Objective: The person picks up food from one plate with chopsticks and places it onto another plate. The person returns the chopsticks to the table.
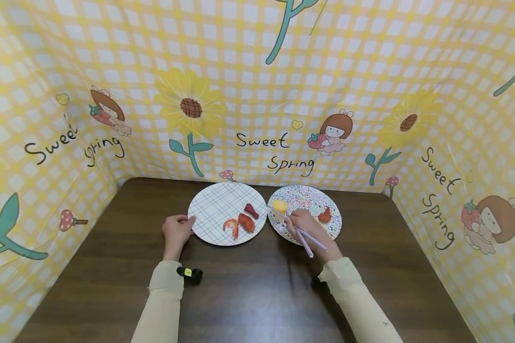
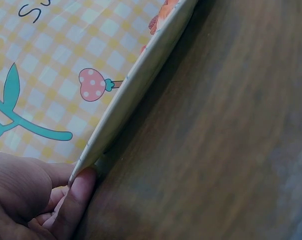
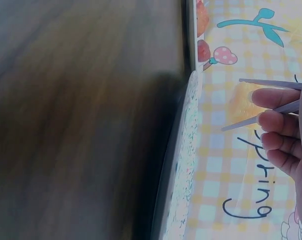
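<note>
The left hand (image 1: pixel 176 233) pinches the rim of a grid-patterned plate (image 1: pixel 212 205) between eight and nine o'clock, one finger tucked beneath the edge. The right hand (image 1: pixel 306 226), its wrist coming in from five o'clock, grips a pair of pale purple chopsticks (image 1: pixel 304 245) over a speckled plate (image 1: pixel 302 191). The chopstick tips stand apart on either side of a yellow piece (image 1: pixel 280 206) near the plate's ten o'clock; in the right wrist view, cloth shows between that piece and the plate's edge, but whether the tips press on it I cannot tell. An orange-brown piece (image 1: pixel 324 215) lies at three o'clock on the speckled plate. The grid-patterned plate carries a dark red drumstick shape (image 1: pixel 251 210) at three o'clock, a reddish-brown piece (image 1: pixel 246 223) at four and a shrimp shape (image 1: pixel 231 227) near six. Both plates are on a dark wooden table (image 1: pixel 249 295), the speckled one at the other's three o'clock. Yellow checked cloth (image 1: pixel 249 95) rises from ten through twelve to two o'clock.
</note>
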Demonstrator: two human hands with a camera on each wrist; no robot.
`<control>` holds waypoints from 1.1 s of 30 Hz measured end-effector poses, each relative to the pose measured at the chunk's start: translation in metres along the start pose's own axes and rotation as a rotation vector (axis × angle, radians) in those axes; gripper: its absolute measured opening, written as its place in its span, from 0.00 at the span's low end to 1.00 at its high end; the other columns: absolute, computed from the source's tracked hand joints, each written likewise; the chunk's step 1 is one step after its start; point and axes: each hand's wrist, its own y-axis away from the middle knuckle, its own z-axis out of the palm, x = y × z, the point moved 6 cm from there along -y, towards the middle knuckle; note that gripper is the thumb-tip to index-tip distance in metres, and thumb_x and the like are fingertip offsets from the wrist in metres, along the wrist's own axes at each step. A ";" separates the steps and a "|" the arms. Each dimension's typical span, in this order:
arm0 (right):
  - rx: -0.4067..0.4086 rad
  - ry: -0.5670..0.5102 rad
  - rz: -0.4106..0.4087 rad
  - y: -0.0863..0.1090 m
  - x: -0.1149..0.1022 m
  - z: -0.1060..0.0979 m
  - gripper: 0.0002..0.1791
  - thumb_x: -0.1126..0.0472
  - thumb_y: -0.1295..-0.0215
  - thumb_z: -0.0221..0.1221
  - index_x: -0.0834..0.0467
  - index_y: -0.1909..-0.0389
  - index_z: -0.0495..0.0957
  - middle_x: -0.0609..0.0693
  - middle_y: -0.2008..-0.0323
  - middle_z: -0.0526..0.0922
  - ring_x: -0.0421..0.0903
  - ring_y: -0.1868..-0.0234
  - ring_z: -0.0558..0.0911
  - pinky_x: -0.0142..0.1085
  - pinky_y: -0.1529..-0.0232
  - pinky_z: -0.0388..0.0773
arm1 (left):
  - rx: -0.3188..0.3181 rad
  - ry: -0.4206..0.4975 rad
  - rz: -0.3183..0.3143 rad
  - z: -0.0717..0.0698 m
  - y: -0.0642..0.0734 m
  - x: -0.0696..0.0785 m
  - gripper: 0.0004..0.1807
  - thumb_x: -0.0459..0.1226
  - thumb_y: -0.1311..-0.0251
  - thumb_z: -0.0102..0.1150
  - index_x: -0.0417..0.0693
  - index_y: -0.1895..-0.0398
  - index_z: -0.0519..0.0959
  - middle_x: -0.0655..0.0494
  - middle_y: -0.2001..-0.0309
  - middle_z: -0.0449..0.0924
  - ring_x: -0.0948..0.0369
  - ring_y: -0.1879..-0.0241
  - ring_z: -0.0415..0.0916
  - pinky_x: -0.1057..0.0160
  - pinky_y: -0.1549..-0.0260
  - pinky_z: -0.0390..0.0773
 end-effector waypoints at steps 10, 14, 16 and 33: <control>-0.040 -0.068 0.017 -0.016 -0.004 0.011 0.17 0.65 0.29 0.53 0.57 0.81 0.75 0.48 0.82 0.72 0.48 0.75 0.73 0.40 0.69 0.72 | 0.012 0.013 0.005 -0.002 0.001 0.000 0.21 0.40 0.32 0.63 0.28 0.48 0.82 0.35 0.60 0.86 0.68 0.80 0.80 0.72 0.79 0.78; -0.013 -0.062 -0.029 -0.023 -0.008 0.015 0.17 0.67 0.32 0.56 0.56 0.83 0.72 0.47 0.83 0.72 0.47 0.77 0.73 0.40 0.69 0.73 | 0.018 0.007 0.011 -0.001 0.001 -0.001 0.20 0.40 0.32 0.64 0.28 0.49 0.82 0.34 0.59 0.87 0.68 0.81 0.80 0.73 0.79 0.77; -0.014 -0.054 -0.057 -0.027 -0.010 0.017 0.16 0.68 0.33 0.58 0.56 0.82 0.72 0.47 0.83 0.72 0.47 0.76 0.73 0.40 0.68 0.73 | 0.019 0.005 0.008 0.000 0.001 -0.001 0.20 0.40 0.32 0.64 0.29 0.49 0.82 0.35 0.59 0.86 0.67 0.80 0.80 0.73 0.79 0.77; -0.037 -0.096 -0.125 -0.060 -0.029 0.032 0.14 0.66 0.30 0.52 0.57 0.78 0.77 0.48 0.80 0.77 0.47 0.74 0.76 0.41 0.64 0.75 | 0.001 0.006 0.003 -0.001 0.002 0.002 0.21 0.40 0.31 0.63 0.28 0.47 0.81 0.34 0.58 0.86 0.66 0.79 0.81 0.71 0.77 0.79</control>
